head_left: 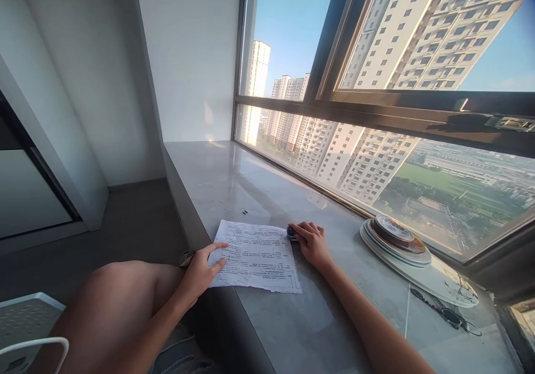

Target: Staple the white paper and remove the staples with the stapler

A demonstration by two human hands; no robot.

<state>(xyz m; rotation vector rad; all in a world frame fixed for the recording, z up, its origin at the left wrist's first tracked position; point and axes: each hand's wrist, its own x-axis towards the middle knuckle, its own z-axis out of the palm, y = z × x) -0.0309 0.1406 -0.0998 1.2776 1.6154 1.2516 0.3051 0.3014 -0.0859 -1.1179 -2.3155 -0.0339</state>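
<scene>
Printed sheets of paper [259,257] lie on the grey stone windowsill, their left edge near the sill's front edge. My left hand [203,271] rests on the left side of the paper, with thumb and forefinger stretched out and apart. At the paper's upper right edge, my right hand [311,243] is closed around a small dark stapler [291,232], mostly covered by the fingers. Two tiny dark pieces [244,212] sit just beyond the paper's top edge; they are too small to make out.
Stacked round plates or discs [397,240] stand by the window on the right. In front of them lie scissors [451,315] with dark handles. The window frame [376,109] borders the sill's far side. A white chair or stool [33,312] is at lower left.
</scene>
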